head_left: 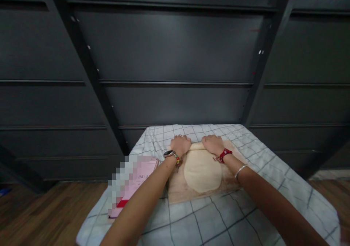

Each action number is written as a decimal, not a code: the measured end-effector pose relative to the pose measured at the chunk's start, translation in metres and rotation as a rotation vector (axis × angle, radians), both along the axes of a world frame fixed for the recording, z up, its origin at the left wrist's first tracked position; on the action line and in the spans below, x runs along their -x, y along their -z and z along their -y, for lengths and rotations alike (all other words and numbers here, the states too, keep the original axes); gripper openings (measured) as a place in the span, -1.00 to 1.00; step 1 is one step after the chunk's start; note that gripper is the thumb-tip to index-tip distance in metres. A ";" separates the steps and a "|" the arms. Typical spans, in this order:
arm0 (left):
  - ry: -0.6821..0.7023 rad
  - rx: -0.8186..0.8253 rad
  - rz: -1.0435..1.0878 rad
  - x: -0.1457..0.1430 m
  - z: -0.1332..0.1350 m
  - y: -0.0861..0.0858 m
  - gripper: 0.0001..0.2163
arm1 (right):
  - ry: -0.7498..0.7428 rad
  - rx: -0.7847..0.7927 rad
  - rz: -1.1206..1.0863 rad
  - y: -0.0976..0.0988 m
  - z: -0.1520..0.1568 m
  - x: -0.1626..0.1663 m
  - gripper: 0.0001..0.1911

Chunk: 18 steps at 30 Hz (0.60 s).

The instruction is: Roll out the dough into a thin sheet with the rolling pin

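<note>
A flattened, roughly round sheet of pale dough lies on a wooden board. Across its far edge runs a light-coloured rolling pin, of which only the middle shows between my hands. My left hand is closed around the pin's left end, and my right hand grips the right end. Both fists are at the far side of the board, knuckles up. The pin's ends are hidden under my fingers.
A white cloth with dark grid lines covers the table beneath the board. Left of my left forearm lies a phone with a pink screen, partly pixelated. Dark metal panels rise just behind the table, above a wooden floor.
</note>
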<state>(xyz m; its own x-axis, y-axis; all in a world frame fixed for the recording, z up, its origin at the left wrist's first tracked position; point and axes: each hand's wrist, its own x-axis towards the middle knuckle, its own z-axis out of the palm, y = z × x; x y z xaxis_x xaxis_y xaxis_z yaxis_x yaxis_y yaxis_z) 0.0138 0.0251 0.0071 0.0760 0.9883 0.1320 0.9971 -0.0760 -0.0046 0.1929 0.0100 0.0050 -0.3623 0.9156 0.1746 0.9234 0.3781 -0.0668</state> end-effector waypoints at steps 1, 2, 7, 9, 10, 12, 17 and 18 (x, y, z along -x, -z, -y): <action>0.002 -0.006 -0.014 -0.001 0.009 0.001 -0.63 | 0.001 -0.003 0.008 -0.001 -0.001 0.002 -0.58; 0.004 -0.018 -0.022 -0.002 0.019 0.002 -0.61 | 0.001 -0.008 0.013 0.000 0.000 0.004 -0.61; 0.058 -0.117 -0.009 -0.005 0.060 0.010 -0.58 | -0.054 -0.048 0.028 0.011 0.020 -0.005 -0.55; 0.100 -0.125 -0.011 -0.004 0.073 0.013 -0.56 | -0.106 -0.077 0.040 0.016 0.029 -0.012 -0.53; 0.115 -0.121 -0.013 -0.004 0.079 0.015 -0.54 | -0.126 -0.091 0.047 0.018 0.034 -0.015 -0.52; 0.133 -0.096 -0.019 -0.004 0.090 0.017 -0.51 | -0.149 -0.106 0.055 0.021 0.042 -0.022 -0.50; 0.143 -0.046 0.017 -0.005 0.099 0.018 -0.49 | -0.212 -0.097 0.044 0.024 0.045 -0.029 -0.45; 0.142 -0.051 0.027 -0.005 0.096 0.017 -0.49 | -0.214 -0.085 0.043 0.024 0.040 -0.027 -0.45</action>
